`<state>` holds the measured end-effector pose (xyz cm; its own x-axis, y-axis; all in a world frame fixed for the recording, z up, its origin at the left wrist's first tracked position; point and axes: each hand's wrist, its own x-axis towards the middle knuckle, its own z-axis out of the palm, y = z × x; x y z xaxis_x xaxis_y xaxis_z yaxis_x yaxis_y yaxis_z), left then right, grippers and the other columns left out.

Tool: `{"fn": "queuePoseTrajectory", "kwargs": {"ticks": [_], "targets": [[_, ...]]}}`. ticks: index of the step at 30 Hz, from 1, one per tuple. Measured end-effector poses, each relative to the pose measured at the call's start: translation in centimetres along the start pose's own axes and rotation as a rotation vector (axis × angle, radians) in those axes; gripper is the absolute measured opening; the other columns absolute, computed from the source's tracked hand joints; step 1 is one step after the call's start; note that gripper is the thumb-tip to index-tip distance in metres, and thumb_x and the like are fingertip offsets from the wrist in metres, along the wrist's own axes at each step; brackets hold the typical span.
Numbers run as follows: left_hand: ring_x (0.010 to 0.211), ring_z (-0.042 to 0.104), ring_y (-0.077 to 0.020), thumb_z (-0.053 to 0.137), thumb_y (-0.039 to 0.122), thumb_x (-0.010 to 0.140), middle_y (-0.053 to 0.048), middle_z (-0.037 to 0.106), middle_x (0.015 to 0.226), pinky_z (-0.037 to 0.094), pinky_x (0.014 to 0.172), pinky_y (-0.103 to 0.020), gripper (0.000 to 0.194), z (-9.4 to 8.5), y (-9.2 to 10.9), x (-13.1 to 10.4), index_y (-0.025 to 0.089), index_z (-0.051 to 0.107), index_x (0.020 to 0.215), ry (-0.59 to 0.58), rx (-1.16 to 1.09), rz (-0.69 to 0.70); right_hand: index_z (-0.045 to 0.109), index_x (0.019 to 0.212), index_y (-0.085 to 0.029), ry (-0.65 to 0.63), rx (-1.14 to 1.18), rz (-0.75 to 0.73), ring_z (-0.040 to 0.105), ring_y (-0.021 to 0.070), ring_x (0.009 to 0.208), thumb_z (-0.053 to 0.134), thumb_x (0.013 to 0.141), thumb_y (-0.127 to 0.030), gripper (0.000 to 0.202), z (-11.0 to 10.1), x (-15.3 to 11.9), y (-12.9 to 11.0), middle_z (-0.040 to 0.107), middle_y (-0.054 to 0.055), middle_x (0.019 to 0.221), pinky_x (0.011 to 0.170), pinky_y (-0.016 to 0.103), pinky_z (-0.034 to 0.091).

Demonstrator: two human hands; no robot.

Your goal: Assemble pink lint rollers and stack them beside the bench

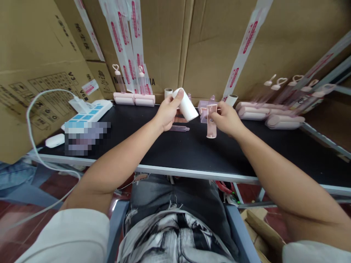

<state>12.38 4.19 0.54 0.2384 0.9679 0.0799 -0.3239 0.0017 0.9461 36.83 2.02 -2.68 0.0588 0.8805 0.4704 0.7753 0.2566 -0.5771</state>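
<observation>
Tilted above the black table [175, 149], a white roll [187, 106] is in the grip of my left hand [167, 111]. My right hand [226, 118] pinches a translucent pink plastic piece [211, 126], upright over the table. Below my left hand lies a flat clear pink piece [179, 128]. Between the two hands, farther back, stands a light purple plastic part [203, 109]. Another white roll [231, 99] is just behind my right hand, and one more [168, 92] stands behind my left hand.
Pink rollers with clear handles stand at the back left [144, 100] and back right [285, 121]. A power strip [93, 115] with a white cable lies at the left, beside a small white case [55, 140]. Cardboard [214, 47] walls the table's back.
</observation>
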Motion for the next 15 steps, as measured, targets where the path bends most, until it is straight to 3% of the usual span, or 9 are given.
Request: {"fn": "queuePoseTrajectory", "kwargs": {"ticks": [3, 6, 11, 15], "targets": [[0.092, 0.079, -0.0234, 0.077, 0.071, 0.092, -0.006, 0.077, 0.097, 0.068, 0.082, -0.038, 0.055, 0.5, -0.7, -0.4, 0.025, 0.065, 0.12, -0.051, 0.044, 0.001, 0.064, 0.132, -0.023, 0.106, 0.181, -0.032, 0.077, 0.0253, 0.082, 0.06, 0.097, -0.038, 0.038, 1.2, -0.5, -0.4, 0.081, 0.005, 0.091, 0.074, 0.038, 0.062], [0.09, 0.078, -0.022, 0.077, 0.07, 0.093, -0.008, 0.079, 0.102, 0.068, 0.082, -0.037, 0.054, 1.0, -1.2, -1.0, 0.024, 0.065, 0.119, -0.108, 0.085, -0.002, 0.054, 0.152, -0.024, 0.164, 0.161, -0.079, 0.078, 0.0263, 0.087, 0.055, 0.103, -0.039, 0.052, 2.1, -1.0, -0.9, 0.081, 0.006, 0.1, 0.084, 0.041, 0.063], [0.087, 0.076, -0.0203, 0.081, 0.067, 0.09, -0.006, 0.078, 0.098, 0.068, 0.084, -0.04, 0.054, 1.6, -1.6, -1.7, 0.023, 0.067, 0.116, -0.162, 0.124, -0.037, 0.061, 0.143, -0.028, 0.201, 0.158, -0.145, 0.075, 0.0237, 0.096, 0.044, 0.11, -0.053, 0.044, 2.7, -1.3, -1.4, 0.079, 0.004, 0.114, 0.095, 0.041, 0.061], [0.087, 0.077, -0.0214, 0.083, 0.067, 0.088, -0.004, 0.076, 0.093, 0.069, 0.086, -0.043, 0.054, 1.9, -2.2, -1.9, 0.022, 0.067, 0.114, -0.201, 0.117, -0.056, 0.064, 0.131, -0.027, 0.229, 0.216, -0.173, 0.074, 0.0245, 0.11, 0.034, 0.113, -0.063, 0.049, 2.7, -1.7, -2.3, 0.078, 0.007, 0.12, 0.1, 0.04, 0.059]]}}
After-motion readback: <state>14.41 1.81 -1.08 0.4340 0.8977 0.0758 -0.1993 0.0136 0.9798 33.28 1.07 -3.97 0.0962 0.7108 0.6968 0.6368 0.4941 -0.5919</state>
